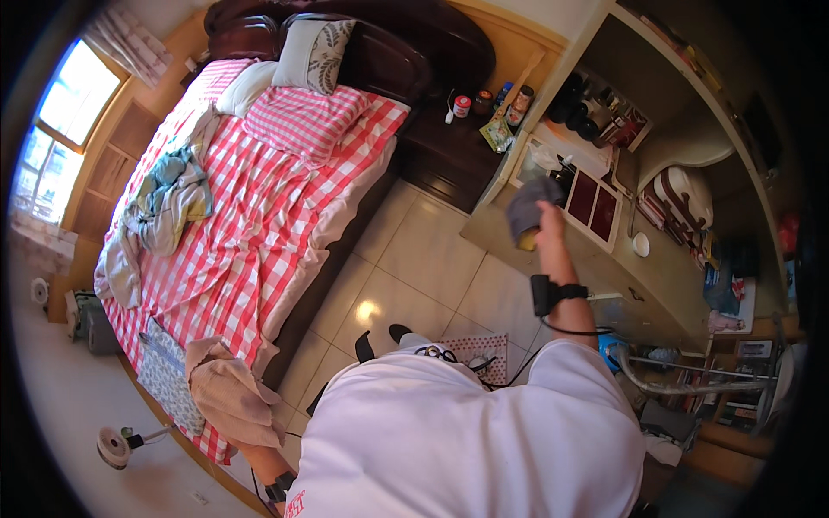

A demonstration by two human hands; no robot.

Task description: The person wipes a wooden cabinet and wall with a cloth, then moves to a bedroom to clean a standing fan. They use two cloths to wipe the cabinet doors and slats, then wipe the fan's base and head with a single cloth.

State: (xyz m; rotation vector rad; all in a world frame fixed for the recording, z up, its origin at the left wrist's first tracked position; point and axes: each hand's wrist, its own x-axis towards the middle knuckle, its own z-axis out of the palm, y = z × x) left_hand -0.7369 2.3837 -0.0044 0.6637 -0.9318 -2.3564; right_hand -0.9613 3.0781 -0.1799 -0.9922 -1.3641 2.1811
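My right hand point(550, 224) grips a dark grey cloth item point(532, 206), with a bit of yellow showing at its lower end. It is held in front of the cabinet desk, near a white-framed panel with two dark red sections point(592, 208). A beige, crinkled cloth point(230, 392) hangs over my left hand point(248, 450), whose fingers are hidden in the folds. This cloth overlaps the near corner of the bed point(227, 291), which has a red and white checked sheet. Beneath it lies a folded blue-and-white patterned fabric point(170, 375).
Pillows point(314, 58) and a crumpled blanket point(168, 201) lie on the bed. Jars and packets stand on a dark nightstand point(447, 158). A tiled floor point(414, 259) runs between bed and cabinet. A small fan point(115, 447) is at lower left; a tubular metal frame point(686, 386) stands right.
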